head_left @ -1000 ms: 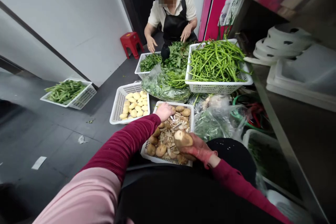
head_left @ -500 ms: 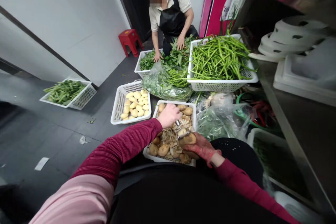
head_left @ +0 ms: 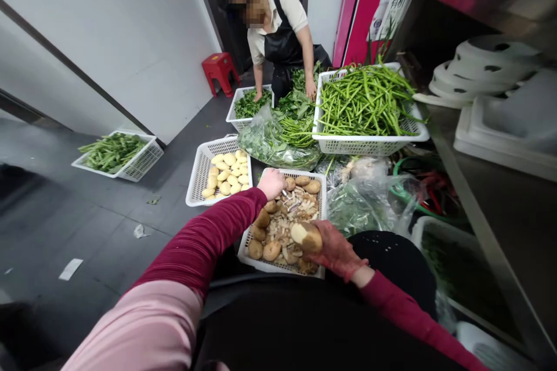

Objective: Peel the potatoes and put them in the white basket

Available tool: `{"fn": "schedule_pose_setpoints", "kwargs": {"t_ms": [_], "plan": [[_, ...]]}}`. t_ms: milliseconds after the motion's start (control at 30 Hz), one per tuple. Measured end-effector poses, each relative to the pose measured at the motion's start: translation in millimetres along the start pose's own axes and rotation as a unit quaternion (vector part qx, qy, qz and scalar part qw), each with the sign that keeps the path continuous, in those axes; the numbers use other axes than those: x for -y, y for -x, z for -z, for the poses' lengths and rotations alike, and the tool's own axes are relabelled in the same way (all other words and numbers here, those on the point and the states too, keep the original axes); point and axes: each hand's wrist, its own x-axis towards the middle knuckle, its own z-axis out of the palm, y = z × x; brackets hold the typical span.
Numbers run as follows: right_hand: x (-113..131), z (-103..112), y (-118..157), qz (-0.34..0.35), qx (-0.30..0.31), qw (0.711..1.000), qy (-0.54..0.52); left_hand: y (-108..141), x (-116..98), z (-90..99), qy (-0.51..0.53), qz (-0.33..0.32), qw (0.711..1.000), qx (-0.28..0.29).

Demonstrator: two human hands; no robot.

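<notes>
My left hand is closed on a metal peeler above the upper left of a white basket. Brown potatoes and a heap of peelings lie in that basket. In a reddish glove, my right hand grips a partly peeled potato over the basket's lower right; its left end shows pale flesh. The peeler is apart from this potato. Just to the left, a second white basket holds several peeled potatoes.
A person in a black apron handles leafy greens ahead. Green peppers fill a raised basket at the right, near a metal shelf. Plastic bags, a red stool and a basket of greens stand around.
My left hand with the peeler has moved left and up, off the potato. The potato in my right hand has turned, showing its peeled end. The other person leans lower.
</notes>
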Motion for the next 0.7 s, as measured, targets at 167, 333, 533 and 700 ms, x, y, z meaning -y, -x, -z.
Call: {"fn": "schedule_pose_setpoints", "kwargs": {"t_ms": [167,333,533,700], "plan": [[-5,-4,1,0.051,-0.031,0.998,0.031,2,3,4.3,0.043,-0.079,0.996,-0.007],[-6,-6,0,0.11,-0.037,0.991,0.062,4,5,10.8,0.034,-0.03,0.999,0.002],[-9,-8,3,0.176,-0.105,0.977,0.059,10,5,9.3,0.053,-0.078,0.995,0.036],[-5,-5,6,0.124,-0.143,0.981,-0.038,19,6,8.2,0.072,-0.03,0.997,0.002]]}}
